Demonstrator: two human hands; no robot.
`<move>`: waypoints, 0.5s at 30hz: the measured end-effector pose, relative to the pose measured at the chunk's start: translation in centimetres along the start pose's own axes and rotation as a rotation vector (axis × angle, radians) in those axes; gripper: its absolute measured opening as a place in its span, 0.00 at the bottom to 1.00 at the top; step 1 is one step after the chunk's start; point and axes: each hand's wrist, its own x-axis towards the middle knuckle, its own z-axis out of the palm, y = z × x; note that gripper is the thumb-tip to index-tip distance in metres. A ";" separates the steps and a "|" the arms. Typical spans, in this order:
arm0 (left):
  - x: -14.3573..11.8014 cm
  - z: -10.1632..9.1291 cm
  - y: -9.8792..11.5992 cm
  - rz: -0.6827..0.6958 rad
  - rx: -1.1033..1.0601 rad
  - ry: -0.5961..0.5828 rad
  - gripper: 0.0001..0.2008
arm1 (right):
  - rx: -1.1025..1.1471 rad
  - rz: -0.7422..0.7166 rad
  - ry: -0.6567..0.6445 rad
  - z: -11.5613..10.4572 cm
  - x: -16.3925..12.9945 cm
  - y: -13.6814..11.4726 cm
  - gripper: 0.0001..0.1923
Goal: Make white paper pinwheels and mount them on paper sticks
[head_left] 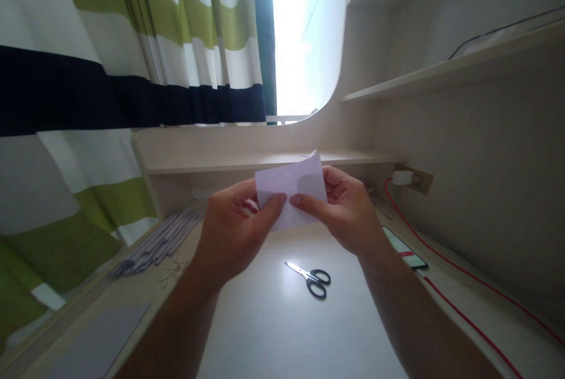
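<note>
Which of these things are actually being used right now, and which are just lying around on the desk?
In use:
- white paper, held by left hand and right hand

Lying about:
- scissors
- phone
- red cable
- bundle of paper rolls
- grey sheet

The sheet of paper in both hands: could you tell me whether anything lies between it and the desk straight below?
Nothing visible does. The left hand and right hand pinch the paper in the air above a bare stretch of desk. The scissors lie nearer the person, the phone off to the right.
</note>
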 end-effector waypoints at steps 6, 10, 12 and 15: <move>0.6 -0.2 -0.4 -0.111 -0.278 -0.056 0.07 | 0.038 -0.082 0.016 0.2 0.1 -0.1 0.11; 1.1 -0.4 -1.3 -0.215 -0.478 -0.084 0.08 | -0.032 -0.115 -0.059 -0.1 -0.1 -0.3 0.11; 1.3 -0.4 -1.6 -0.271 -0.550 -0.067 0.08 | -0.092 -0.145 -0.137 -0.4 -0.2 -0.6 0.12; 1.6 -0.4 -1.7 -0.355 -0.614 -0.079 0.09 | -0.147 -0.191 -0.247 -0.8 -0.2 -0.9 0.16</move>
